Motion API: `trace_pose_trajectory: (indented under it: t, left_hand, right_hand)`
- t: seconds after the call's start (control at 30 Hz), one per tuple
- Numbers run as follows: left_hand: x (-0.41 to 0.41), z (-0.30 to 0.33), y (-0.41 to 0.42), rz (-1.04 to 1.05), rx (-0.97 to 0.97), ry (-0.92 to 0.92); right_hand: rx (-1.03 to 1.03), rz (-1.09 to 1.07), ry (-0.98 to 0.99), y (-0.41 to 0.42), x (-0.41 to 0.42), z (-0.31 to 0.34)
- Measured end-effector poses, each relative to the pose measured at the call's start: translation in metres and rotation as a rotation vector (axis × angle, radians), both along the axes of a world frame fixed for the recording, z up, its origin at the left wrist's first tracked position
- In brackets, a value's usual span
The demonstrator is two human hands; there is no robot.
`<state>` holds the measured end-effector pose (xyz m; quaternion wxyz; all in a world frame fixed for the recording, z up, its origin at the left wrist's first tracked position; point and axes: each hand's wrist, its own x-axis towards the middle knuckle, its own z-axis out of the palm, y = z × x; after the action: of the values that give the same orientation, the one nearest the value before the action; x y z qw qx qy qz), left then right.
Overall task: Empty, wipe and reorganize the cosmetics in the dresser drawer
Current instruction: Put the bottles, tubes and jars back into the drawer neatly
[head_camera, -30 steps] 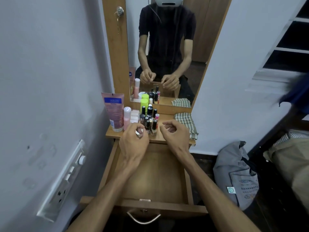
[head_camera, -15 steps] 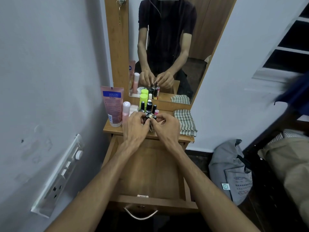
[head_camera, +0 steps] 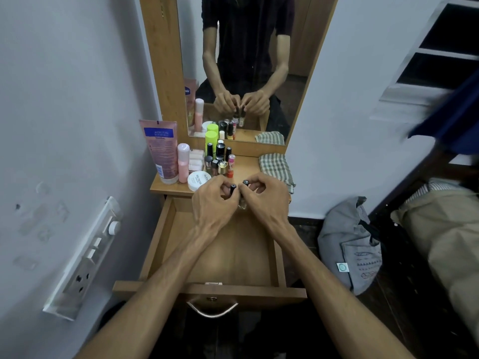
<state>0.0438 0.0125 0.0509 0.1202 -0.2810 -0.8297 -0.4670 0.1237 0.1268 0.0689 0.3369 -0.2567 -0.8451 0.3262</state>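
- Since half a second ago: both hands have drawn back from the bottle cluster to the dresser top's front edge, each bringing a small bottle.
- Drawer (head_camera: 166, 244): pulled open, floor bare; emptying looks done, wiping cannot be judged.
- Left hand (head_camera: 212, 203): fingers curled round a dark-capped bottle (head_camera: 233, 190), over the drawer's back edge.
- Right hand (head_camera: 264, 196): pinching a second bottle (head_camera: 245, 183), touching the left hand.
- Dresser top (head_camera: 248, 167): round jar (head_camera: 198, 180) at the front edge; bottle cluster (head_camera: 219, 159) mid-surface; pink tube (head_camera: 162, 150) at the left edge; checked cloth (head_camera: 276, 168) at the right edge.
- Outstanding: nearly all cosmetics await return.
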Motion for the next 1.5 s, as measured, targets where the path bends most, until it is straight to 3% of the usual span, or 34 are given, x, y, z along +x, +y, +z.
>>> trace_pose_trajectory:
  t: [0.3,0.5,1.13,1.5]
  left_hand:
    - [0.035,-0.037,0.018,-0.073,-0.188,-0.075]
    - [0.033,-0.054,0.034,-0.096,-0.298,-0.098]
    - [0.021,-0.082,0.064,-0.128,-0.338,-0.043]
    - [0.02,-0.084,0.063,-0.133,-0.344,-0.098]
  right_hand:
    - [-0.083,-0.076,-0.256,0.013,0.044,-0.028]
    - [-0.032,-0.074,-0.372,0.022,0.042,-0.041]
    - [0.261,-0.162,-0.411,0.041,0.028,-0.077]
    - [0.262,-0.163,-0.432,0.038,0.031,-0.079]
